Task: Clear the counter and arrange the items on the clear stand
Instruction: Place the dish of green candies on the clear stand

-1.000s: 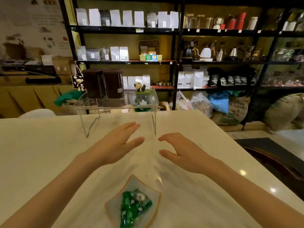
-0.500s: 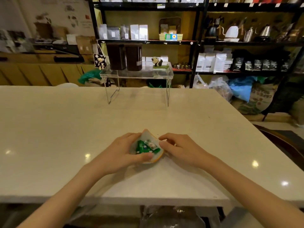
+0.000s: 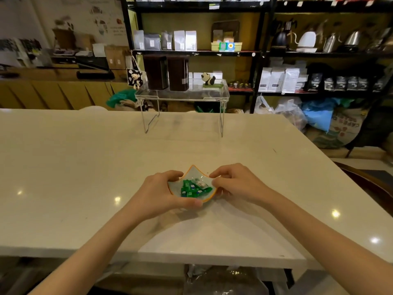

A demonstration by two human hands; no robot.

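Both grips clasp one small translucent glass dish with an orange rim and pointed corners [image 3: 192,169]: the left hand [image 3: 158,193] curls around its left edge with the thumb along the near rim, and the right hand [image 3: 236,184] pinches its right edge. Inside lie green-wrapped candies [image 3: 191,189] and one pale wrapped piece. The dish sits low over the white glossy worktop [image 3: 85,167], near its front edge. Farther back, a clear acrylic stand [image 3: 182,95] carries two dark brown canisters [image 3: 167,72] and a small panda figurine [image 3: 208,78].
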